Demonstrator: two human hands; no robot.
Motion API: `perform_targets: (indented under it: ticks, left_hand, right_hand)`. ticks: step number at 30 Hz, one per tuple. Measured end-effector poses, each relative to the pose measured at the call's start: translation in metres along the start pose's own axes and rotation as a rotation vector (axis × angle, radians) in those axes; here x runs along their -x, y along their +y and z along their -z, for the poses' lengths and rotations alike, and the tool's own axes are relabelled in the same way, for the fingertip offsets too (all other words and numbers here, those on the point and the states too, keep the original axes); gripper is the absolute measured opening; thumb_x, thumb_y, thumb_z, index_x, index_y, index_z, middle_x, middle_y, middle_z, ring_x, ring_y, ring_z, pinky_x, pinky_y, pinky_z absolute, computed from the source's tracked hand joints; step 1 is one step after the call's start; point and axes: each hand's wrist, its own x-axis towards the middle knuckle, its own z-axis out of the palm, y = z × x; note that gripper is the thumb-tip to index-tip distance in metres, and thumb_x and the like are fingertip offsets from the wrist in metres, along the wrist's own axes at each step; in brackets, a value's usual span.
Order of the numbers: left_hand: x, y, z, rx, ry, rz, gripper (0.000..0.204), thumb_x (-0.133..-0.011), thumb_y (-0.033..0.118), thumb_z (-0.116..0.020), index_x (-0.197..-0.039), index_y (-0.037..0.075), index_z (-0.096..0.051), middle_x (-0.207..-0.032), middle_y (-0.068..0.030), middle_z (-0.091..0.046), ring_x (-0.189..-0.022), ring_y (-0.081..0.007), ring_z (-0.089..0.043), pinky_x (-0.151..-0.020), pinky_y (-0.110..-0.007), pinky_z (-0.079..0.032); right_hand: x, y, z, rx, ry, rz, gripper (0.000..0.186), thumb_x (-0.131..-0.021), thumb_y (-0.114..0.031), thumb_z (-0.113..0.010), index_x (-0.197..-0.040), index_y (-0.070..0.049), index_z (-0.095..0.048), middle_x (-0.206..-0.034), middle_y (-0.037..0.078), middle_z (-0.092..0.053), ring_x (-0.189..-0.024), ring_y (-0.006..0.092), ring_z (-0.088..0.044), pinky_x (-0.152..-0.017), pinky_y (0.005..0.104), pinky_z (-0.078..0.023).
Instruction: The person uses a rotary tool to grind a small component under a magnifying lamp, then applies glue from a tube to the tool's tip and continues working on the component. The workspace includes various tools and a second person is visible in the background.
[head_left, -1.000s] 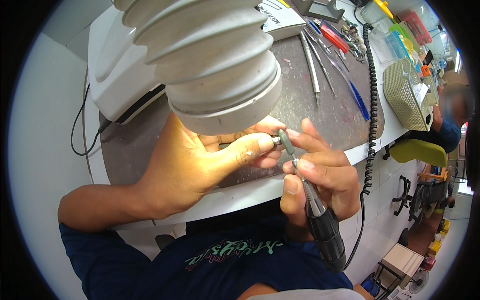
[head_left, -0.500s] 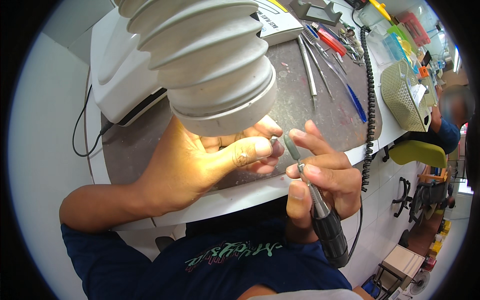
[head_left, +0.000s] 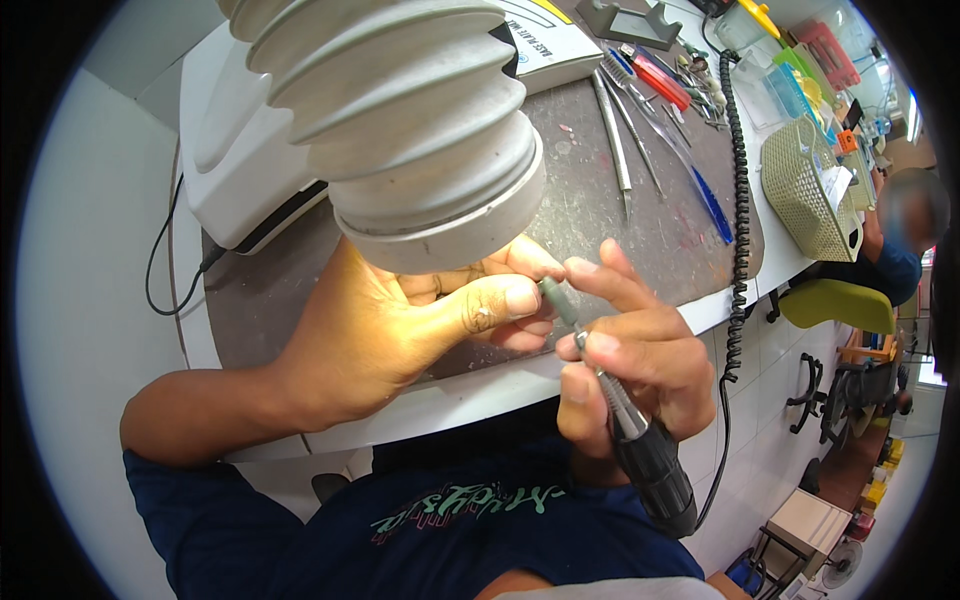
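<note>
My left hand (head_left: 390, 335) is pinched under the grey corrugated suction hose (head_left: 410, 120), thumb and index holding a small piece that is mostly hidden now. My right hand (head_left: 645, 365) grips a rotary handpiece (head_left: 645, 460) with a black body and silver nose. Its green elongated tip (head_left: 556, 300) meets the piece at my left fingertips; whether they actually touch is unclear. Beneath both hands lies a dark, scuffed work mat (head_left: 660, 260), and beyond my right fingers are several metal tools (head_left: 615, 145).
A white machine (head_left: 240, 120) stands left; a box (head_left: 550, 50) and grey stand (head_left: 630, 22) lie behind. A coiled cord (head_left: 741, 230), mesh basket (head_left: 810, 190) and plastic bins edge the right. Another person (head_left: 890, 255) sits by a lime-green chair (head_left: 835, 305).
Half a second ago the green tip stood slightly right of my left fingertips; my right hand has since shifted left, bringing it back to them. The hose end appears slightly further left.
</note>
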Motion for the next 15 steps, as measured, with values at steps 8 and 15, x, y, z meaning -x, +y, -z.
perform_targets:
  ticks: [8, 15]
  left_hand:
    - [0.0007, -0.0068, -0.0034, -0.079, 0.082, -0.112, 0.025, -0.092, 0.004, -0.063, -0.116, -0.005, -0.059, -0.103, -0.01, -0.062, -0.094, -0.0182, -0.064, -0.082, -0.03, -0.054]
    - [0.0034, -0.0084, -0.003, -0.085, 0.054, -0.12, 0.029, -0.094, 0.004, -0.061, -0.121, -0.004, -0.058, -0.109, -0.0102, -0.059, -0.098, -0.0176, -0.062, -0.087, -0.028, -0.051]
  right_hand:
    - [-0.0001, -0.0046, 0.0026, -0.028, -0.064, 0.032, 0.029, -0.076, -0.002, -0.077, -0.1, -0.008, -0.06, -0.082, 0.008, -0.069, -0.103, 0.0359, -0.069, -0.101, 0.0504, -0.048]
    - [-0.0019, -0.0043, -0.0006, -0.024, -0.064, -0.005, 0.029, -0.076, -0.002, -0.078, -0.099, -0.008, -0.061, -0.082, 0.009, -0.069, -0.104, 0.0353, -0.068, -0.101, 0.051, -0.048]
